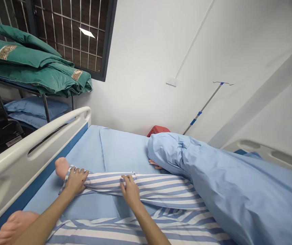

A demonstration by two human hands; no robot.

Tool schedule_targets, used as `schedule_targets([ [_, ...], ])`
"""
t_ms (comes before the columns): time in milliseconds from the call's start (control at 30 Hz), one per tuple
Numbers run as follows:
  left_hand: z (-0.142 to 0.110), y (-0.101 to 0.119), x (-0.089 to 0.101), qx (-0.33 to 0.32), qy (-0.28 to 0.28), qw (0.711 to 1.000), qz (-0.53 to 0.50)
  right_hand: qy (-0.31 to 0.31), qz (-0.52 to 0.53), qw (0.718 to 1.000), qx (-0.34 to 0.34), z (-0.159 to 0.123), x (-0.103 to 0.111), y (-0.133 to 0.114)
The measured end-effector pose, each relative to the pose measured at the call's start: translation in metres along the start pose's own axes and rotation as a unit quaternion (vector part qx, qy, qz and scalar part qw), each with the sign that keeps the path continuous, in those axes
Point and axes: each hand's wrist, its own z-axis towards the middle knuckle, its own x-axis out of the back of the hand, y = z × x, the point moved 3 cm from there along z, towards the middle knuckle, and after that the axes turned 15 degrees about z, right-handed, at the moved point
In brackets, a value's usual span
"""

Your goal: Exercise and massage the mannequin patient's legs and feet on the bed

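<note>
A figure with smooth, manikin-like feet lies on the bed in blue-and-white striped trousers (166, 187). My left hand (76, 180) is closed over the far trouser leg at the ankle, just beside the far foot (62, 167). Farther up that same leg, around the knee, my right hand (130, 190) rests with thumb and fingers apart, touching the cloth. The near foot (15, 224) is partly covered by my left forearm. A light blue quilt (227, 180) covers the upper body, and the fingers of the figure's hand (155, 164) stick out from under its edge.
The bed's pale footboard (33, 143) stands at the left, the headboard (270, 153) at the right. Green folded bedding (38, 68) lies on a rack by the barred window (71, 30). Behind the bed are a drip pole (207, 103) and a red plastic object (158, 129).
</note>
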Motion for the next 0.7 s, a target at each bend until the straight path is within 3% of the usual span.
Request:
schedule_targets([
  [100, 0.001, 0.0, 0.001, 0.001, -0.002, 1.0, -0.005, -0.014, -0.086, 0.996, -0.002, 0.02, -0.001, -0.002],
  [233, 0.001, -0.001, 0.001, 0.001, 0.005, 1.0, 0.0, -0.009, -0.127, 0.992, -0.005, 0.034, -0.016, 0.0],
  [367, 0.001, -0.002, 0.001, 0.007, 0.005, 1.0, -0.004, 0.005, -0.107, 0.994, 0.006, 0.037, -0.018, -0.013],
  [533, 0.0, -0.007, 0.003, 0.001, -0.016, 1.0, -0.003, -0.005, -0.044, 0.996, 0.076, 0.042, -0.017, -0.043],
  [700, -0.001, -0.012, 0.006, -0.016, -0.012, 0.999, 0.025, -0.031, -0.067, 0.997, 0.022, 0.041, -0.019, -0.038],
])
